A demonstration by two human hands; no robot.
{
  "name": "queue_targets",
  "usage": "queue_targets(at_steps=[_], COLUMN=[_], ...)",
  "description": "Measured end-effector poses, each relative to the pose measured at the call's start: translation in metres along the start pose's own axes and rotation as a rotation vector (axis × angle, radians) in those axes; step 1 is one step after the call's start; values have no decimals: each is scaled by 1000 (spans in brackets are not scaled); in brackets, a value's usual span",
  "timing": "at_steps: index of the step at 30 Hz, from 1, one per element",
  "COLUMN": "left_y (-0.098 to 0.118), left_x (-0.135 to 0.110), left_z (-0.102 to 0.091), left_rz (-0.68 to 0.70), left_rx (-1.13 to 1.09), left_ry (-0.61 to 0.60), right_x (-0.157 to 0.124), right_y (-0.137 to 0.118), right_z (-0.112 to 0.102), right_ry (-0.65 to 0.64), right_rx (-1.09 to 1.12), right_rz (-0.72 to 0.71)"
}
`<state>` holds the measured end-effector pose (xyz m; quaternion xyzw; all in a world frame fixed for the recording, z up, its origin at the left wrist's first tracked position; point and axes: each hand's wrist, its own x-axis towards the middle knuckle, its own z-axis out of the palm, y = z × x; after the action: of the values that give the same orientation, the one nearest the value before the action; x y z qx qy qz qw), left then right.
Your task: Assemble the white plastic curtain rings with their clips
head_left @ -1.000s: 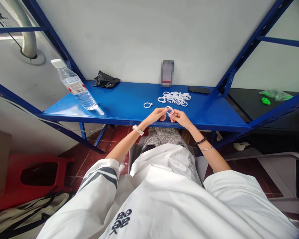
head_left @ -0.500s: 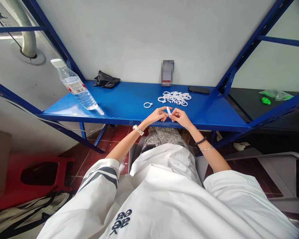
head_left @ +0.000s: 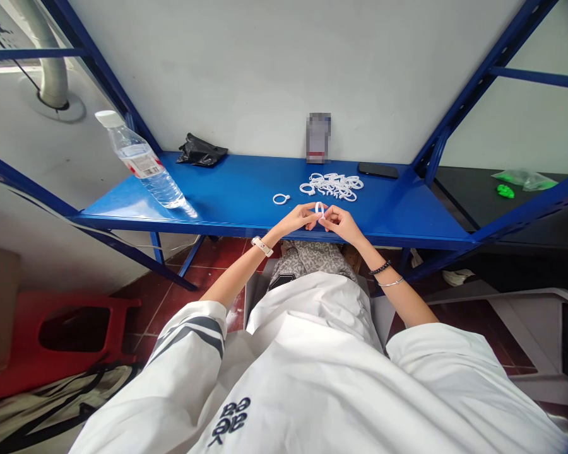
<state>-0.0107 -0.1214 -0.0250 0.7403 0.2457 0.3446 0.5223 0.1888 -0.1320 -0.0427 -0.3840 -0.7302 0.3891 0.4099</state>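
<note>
Between my two hands, just above the front edge of the blue table (head_left: pixel 236 189), is a white plastic ring (head_left: pixel 317 207), seen nearly edge-on. My left hand (head_left: pixel 303 218) pinches it from the left, fingers closed. My right hand (head_left: pixel 339 222) grips its lower right side between thumb and fingers. Left of the hands, a single white ring with a small tab (head_left: pixel 281 199) lies flat on the table. Behind the hands spreads a pile of similar white rings (head_left: pixel 336 185), several of them overlapping.
A tall water bottle (head_left: pixel 144 165) stands at the table's left. Along the back are a black plastic bag (head_left: pixel 201 151), a blurred upright box (head_left: pixel 318 139) and a black phone (head_left: pixel 377 170). Blue frame posts rise at both sides. A red stool (head_left: pixel 71 328) is at lower left.
The white ring between my hands has turned, so its loop now shows where a narrow strip showed before. Both hands stay in nearly the same place.
</note>
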Motion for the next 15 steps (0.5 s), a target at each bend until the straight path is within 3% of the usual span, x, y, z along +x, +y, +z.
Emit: queue_targets(at_steps=[15], left_y=[-2], left_x=[0], left_z=[-2], left_rz=[16], left_rx=[-97], left_ry=[-23], right_x=[-1], right_y=[3], right_z=[0], right_ry=[-18], right_rx=[-93], right_rz=[9])
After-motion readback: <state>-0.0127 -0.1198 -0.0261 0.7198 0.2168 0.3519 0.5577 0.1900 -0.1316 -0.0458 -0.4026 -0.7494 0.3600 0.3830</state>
